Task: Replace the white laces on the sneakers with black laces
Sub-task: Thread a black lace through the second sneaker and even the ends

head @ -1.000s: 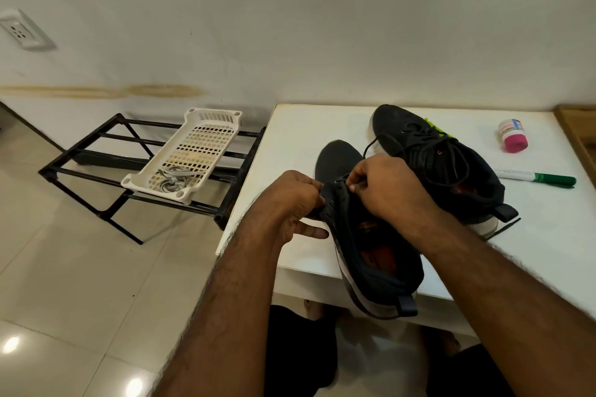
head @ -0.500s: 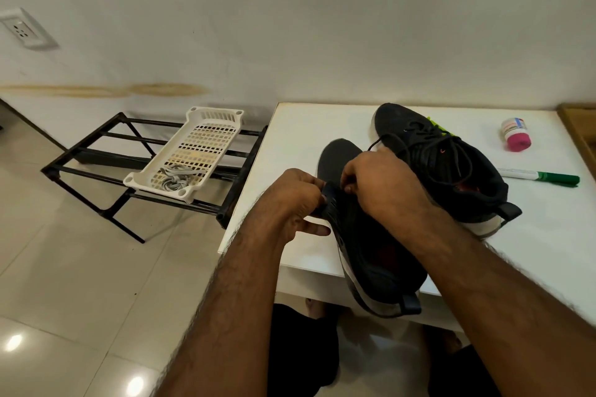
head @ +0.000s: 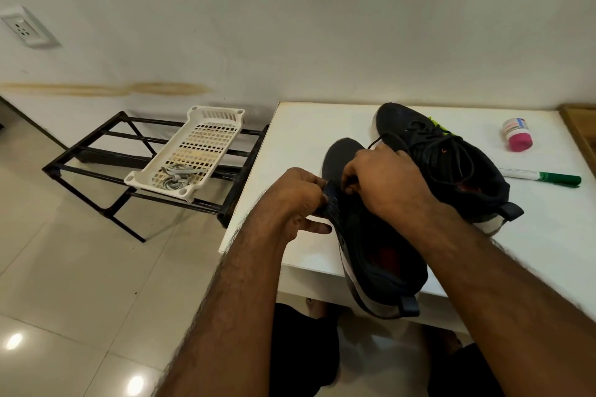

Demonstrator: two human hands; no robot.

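Two black sneakers on white table (head: 300, 126): near sneaker (head: 371, 235) lengthwise near-to-far, toe far, heel overhanging near edge; laced sneaker (head: 451, 164) just right, toe far-left. Left hand (head: 290, 203) fingers curled, pinching near sneaker's eyelet edge; right hand (head: 387, 184) fingertips pinching black lace (head: 374, 142).

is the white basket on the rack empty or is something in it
Not empty. The white basket on the black rack holds a loose bundle of pale laces at its near end; the rest of its slotted floor is bare.
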